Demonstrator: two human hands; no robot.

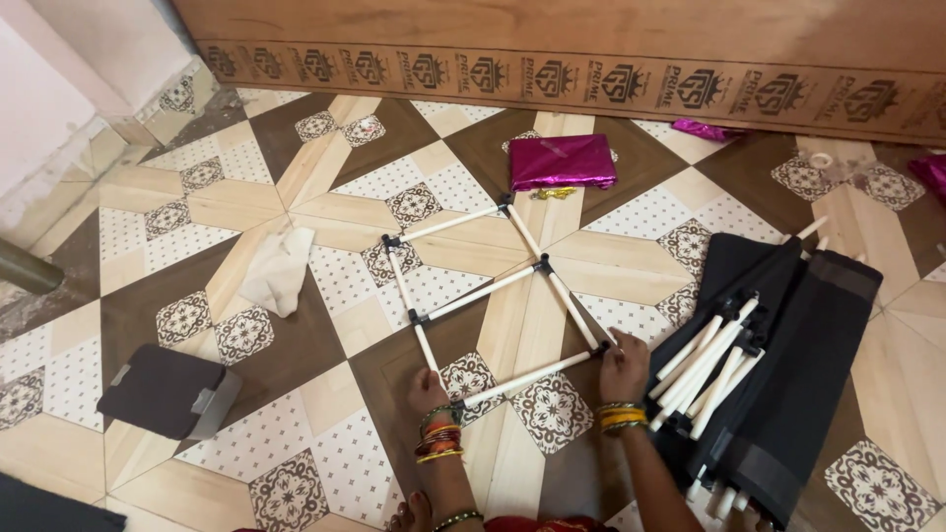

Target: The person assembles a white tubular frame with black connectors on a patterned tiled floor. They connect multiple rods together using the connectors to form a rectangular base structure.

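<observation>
I see open tiled floor (325, 414) left of the tube frame (493, 291); black fabric with tubes (778, 365) crowds the right, magenta packet (562, 161) beyond.

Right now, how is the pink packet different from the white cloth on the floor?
The pink packet is shiny magenta, while the white cloth is dull and pale. The packet lies flat and rectangular; the cloth is crumpled, with no clear shape. The packet sits just above the white-rod frame; the cloth lies to its left. Both rest on the tiled floor, untouched by either hand.
</observation>
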